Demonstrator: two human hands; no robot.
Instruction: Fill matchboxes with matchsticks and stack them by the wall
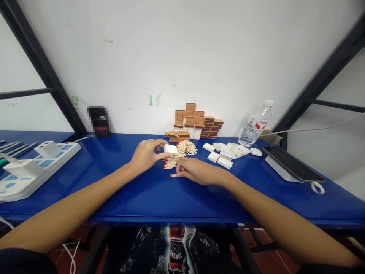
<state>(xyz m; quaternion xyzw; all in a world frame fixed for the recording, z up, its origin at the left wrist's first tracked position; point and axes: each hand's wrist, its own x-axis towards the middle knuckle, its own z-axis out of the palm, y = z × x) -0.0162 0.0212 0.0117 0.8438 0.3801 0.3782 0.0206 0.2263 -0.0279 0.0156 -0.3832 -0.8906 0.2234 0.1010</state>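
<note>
My left hand (146, 154) grips a small white matchbox tray (170, 148) between thumb and fingers, just above the blue table (159, 194). A loose heap of red-tipped matches (182, 151) lies right beside the tray. My right hand (196, 171) rests on the table in front of the heap, its fingers closed in a pinch on a few matches (173, 175) whose red tips stick out to the left.
Several empty white trays (226, 152) lie to the right of the heap. Brown matchboxes (194, 123) are stacked against the wall. A water bottle (255, 125) and a phone on a stand (291, 163) sit at the right, power strips (31, 167) at the left.
</note>
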